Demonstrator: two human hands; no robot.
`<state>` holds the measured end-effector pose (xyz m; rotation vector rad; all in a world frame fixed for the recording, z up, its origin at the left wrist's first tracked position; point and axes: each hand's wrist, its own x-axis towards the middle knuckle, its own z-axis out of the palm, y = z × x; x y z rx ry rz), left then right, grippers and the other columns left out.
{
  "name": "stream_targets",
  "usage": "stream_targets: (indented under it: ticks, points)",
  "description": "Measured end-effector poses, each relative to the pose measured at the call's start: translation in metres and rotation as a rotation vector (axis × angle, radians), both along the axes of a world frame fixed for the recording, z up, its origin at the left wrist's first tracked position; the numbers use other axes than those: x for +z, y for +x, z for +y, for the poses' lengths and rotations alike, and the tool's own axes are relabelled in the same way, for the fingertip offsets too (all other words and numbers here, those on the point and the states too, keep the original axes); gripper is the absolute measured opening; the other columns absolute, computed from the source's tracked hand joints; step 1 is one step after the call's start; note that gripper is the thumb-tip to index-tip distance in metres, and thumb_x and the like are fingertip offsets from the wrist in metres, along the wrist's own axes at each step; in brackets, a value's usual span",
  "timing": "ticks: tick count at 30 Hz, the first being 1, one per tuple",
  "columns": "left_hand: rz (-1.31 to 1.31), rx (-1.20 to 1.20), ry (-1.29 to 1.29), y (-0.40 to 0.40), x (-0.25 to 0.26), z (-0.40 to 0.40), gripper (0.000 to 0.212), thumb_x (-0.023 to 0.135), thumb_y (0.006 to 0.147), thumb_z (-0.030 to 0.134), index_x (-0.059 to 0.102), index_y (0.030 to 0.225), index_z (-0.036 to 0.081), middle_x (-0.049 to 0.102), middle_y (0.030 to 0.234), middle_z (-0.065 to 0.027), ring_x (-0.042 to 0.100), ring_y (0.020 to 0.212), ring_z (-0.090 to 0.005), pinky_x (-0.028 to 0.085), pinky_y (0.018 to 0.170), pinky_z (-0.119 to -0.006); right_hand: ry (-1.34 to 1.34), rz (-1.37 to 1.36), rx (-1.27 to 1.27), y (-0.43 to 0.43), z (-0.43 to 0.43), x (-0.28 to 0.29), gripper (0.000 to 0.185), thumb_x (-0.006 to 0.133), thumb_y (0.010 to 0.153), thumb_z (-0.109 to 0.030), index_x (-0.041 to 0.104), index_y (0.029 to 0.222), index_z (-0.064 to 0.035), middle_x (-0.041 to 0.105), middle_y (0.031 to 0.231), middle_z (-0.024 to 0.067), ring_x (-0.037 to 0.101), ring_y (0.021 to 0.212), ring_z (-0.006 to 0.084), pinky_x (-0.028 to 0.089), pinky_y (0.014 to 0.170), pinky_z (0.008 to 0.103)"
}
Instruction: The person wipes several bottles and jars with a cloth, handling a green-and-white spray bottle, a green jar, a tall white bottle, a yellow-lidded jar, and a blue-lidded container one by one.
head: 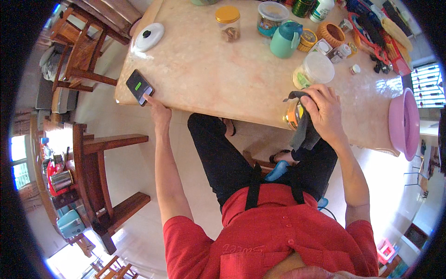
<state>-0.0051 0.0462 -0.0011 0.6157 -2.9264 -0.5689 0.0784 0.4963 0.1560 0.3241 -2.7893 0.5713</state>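
Note:
My left hand point(161, 113) is at the table's left front corner, its index finger stretched out onto the lower screen of a smartphone point(137, 83). The phone lies face up, lit, showing a green symbol. My right hand point(322, 111) grips a dark grey cloth point(304, 134) at the front edge. The cloth drapes over a jar point(292, 115) with an orange and yellow label. Cloth and fingers hide much of this jar, so whether the fingers also press on it is unclear. Just beyond stands a clear plastic tub point(315, 69) with a translucent lid.
On the stone-topped table point(195, 73) stand a yellow-lidded jar point(228, 24), a green thermal jug point(286, 40), a woven basket point(331, 33) and a small white-capped bottle point(354, 69). A white pot lid point(150, 36) lies left. A pink basin point(404, 125) overhangs the right edge. Wooden chairs point(94, 174) stand left.

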Motion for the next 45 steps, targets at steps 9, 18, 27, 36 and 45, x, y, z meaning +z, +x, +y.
stream_targets:
  ticks: [9,18,27,36,45]
  points:
    - [0.001,-0.045,-0.012,-0.002,-0.010,-0.014,0.097,0.061,0.079,0.011,-0.015,0.138,-0.004,0.062,0.100,-0.0279,0.060,0.091,-0.0447,0.047,0.079,-0.048,-0.716,0.040,-0.099,0.015,0.012,-0.017,0.021,0.049,0.092,-0.013,0.062,0.105,-0.0012,0.056,0.114,0.0141,0.053,0.105,0.0231,0.040,0.091,0.0299]
    - [0.112,-0.112,0.197,-0.002,-0.030,-0.025,0.094,0.058,0.081,0.005,-0.016,0.137,-0.005,0.057,0.110,-0.0263,0.060,0.098,-0.0364,0.046,0.084,-0.040,0.124,0.067,0.074,0.029,-0.013,0.003,0.048,0.070,0.072,-0.028,0.060,0.117,-0.0164,0.041,0.134,0.0137,0.039,0.122,0.0390,0.034,0.098,0.0508]
    - [0.271,-0.158,0.040,-0.004,-0.027,-0.013,0.093,0.057,0.075,-0.001,-0.011,0.138,-0.006,0.062,0.087,-0.0283,0.061,0.081,-0.0442,0.049,0.070,-0.047,0.175,0.121,0.007,0.027,-0.011,-0.009,0.057,0.072,0.068,-0.030,0.056,0.122,-0.0178,0.041,0.131,0.0142,0.044,0.114,0.0370,0.039,0.089,0.0485]
    - [0.158,-0.090,-0.019,-0.001,-0.008,-0.005,0.095,0.058,0.074,0.000,-0.012,0.139,-0.005,0.063,0.086,-0.0283,0.062,0.081,-0.0435,0.049,0.071,-0.046,0.111,0.286,0.031,0.025,-0.008,-0.016,0.040,0.067,0.075,-0.034,0.063,0.110,-0.0153,0.050,0.123,0.0133,0.049,0.108,0.0369,0.040,0.086,0.0468]
    - [0.040,-0.024,-0.014,-0.004,-0.016,-0.012,0.099,0.061,0.074,0.003,-0.014,0.138,-0.005,0.062,0.092,-0.0297,0.061,0.087,-0.0427,0.050,0.074,-0.045,0.043,0.353,0.027,0.025,-0.005,-0.022,0.038,0.065,0.077,-0.034,0.065,0.107,-0.0097,0.053,0.123,0.0151,0.049,0.112,0.0391,0.041,0.092,0.0474]
